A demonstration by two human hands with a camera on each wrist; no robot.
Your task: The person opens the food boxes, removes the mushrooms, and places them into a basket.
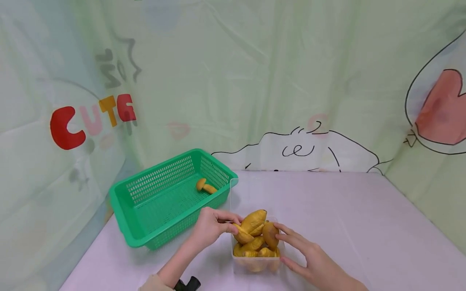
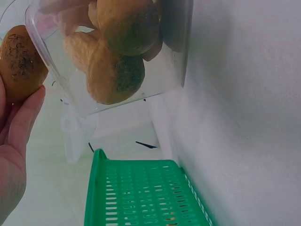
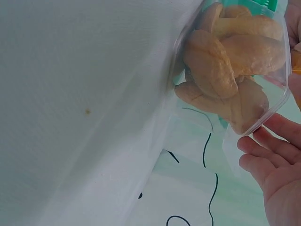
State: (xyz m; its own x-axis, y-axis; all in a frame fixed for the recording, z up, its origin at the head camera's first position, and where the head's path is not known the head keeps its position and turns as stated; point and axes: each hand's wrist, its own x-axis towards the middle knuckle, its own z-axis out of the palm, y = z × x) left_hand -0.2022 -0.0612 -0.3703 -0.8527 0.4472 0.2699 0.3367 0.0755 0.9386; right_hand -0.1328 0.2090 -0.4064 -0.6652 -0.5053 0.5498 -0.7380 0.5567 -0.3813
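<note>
My left hand (image 1: pixel 212 228) pinches a yellow-brown mushroom (image 1: pixel 243 235) between thumb and fingers at the left rim of a clear plastic box (image 1: pixel 256 264). In the left wrist view, the held mushroom's rounded cap (image 2: pixel 21 63) has dark marks and sits beside the box wall. Several more mushrooms (image 1: pixel 254 220) are heaped in the box, up to and above its rim. At the box's right side is my right hand (image 1: pixel 309 256), its fingers loosely extended; the fingertips touch the rim and seem to meet a browner mushroom cap (image 1: pixel 270 235). Part of the heap is hidden by the hands.
A green perforated basket (image 1: pixel 169 220) stands left of the box, with a mushroom (image 1: pixel 205 186) at its far right end. A transparent upright panel, perhaps the box's lid, rises behind the box. Printed curtains (image 1: pixel 236 81) border the pale table (image 1: pixel 346 214).
</note>
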